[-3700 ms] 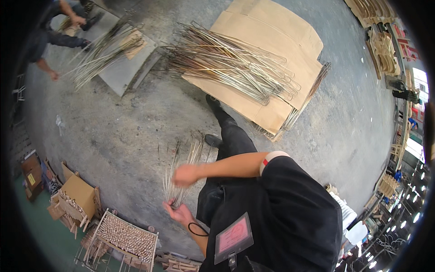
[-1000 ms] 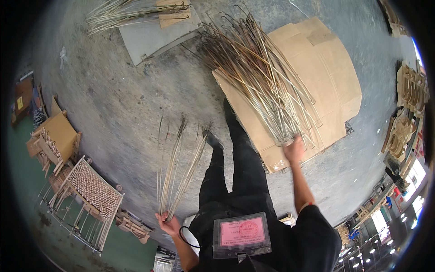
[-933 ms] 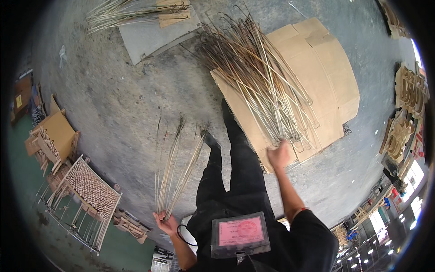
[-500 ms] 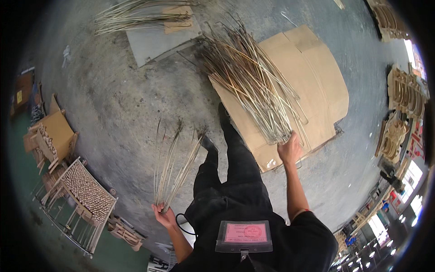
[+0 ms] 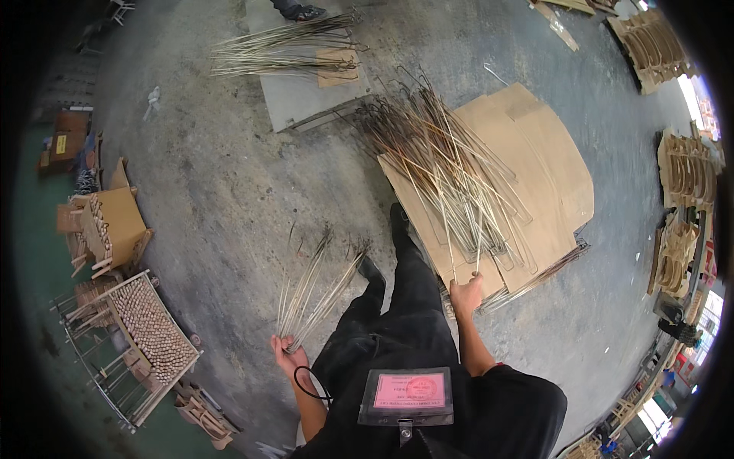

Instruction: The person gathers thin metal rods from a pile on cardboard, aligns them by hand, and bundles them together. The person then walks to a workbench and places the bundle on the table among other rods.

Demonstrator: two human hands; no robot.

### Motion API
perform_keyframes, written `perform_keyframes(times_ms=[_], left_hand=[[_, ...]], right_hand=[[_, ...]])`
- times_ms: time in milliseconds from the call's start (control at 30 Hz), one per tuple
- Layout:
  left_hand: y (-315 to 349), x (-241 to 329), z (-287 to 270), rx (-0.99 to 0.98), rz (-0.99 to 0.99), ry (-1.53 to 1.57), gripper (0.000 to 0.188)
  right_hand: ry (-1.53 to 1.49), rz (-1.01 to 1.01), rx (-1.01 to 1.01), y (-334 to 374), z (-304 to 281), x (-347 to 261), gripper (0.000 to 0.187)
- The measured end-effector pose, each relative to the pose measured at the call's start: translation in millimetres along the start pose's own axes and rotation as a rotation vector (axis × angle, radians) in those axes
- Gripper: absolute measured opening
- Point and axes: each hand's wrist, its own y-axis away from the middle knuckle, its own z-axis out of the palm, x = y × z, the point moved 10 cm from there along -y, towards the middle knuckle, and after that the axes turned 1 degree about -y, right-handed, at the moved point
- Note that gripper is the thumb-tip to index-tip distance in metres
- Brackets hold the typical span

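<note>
My left hand (image 5: 286,353) grips the near ends of a fanned bunch of thin pale rods (image 5: 315,287) that point away over the concrete floor. My right hand (image 5: 465,292) reaches to the near end of a big heap of long bent wire-like rods (image 5: 443,168) lying on brown cardboard sheets (image 5: 552,164). Its fingers close around the ends of one or two rods at the heap's near edge. My dark trouser legs and shoes (image 5: 399,222) stretch out between the two hands.
A second rod bundle (image 5: 287,50) lies on a grey board (image 5: 306,103) at the far side, by another person's shoe (image 5: 300,11). A wire crate of small wooden pegs (image 5: 151,330) and cardboard boxes (image 5: 115,222) stand at left. Stacked wooden parts (image 5: 684,183) line the right.
My right hand has gone from the bunch in my left hand out to the heap on the cardboard and now grips rod ends there. My view swung left. The left hand keeps its bunch.
</note>
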Motion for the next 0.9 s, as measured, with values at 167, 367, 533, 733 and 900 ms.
perform_keyframes(times_ms=[167,367,533,733,900], left_hand=[[-1.3,-0.8,-12.7,-0.007,-0.030,-0.131,0.025],[8.6,7.1,27.6,-0.238,0.057,-0.047,0.034],[32.0,45.8,47.9,-0.351,0.164,-0.116,0.039],[18.5,100.0,73.5,-0.397,0.209,-0.137,0.041],[19.2,102.2,71.0,-0.358,0.202,-0.304,0.042]], right_hand=[[-0.286,-0.240,0.193,-13.9,-38.6,-60.2,0.081],[-0.477,-0.330,-0.336,35.5,-122.2,-109.3,0.091],[-0.343,-0.471,-0.352,142.9,-202.2,-121.3,0.093],[-0.530,-0.465,-0.637,217.8,-139.3,-136.8,0.072],[-0.428,-0.593,-0.912,270.7,-72.9,-211.3,0.060]])
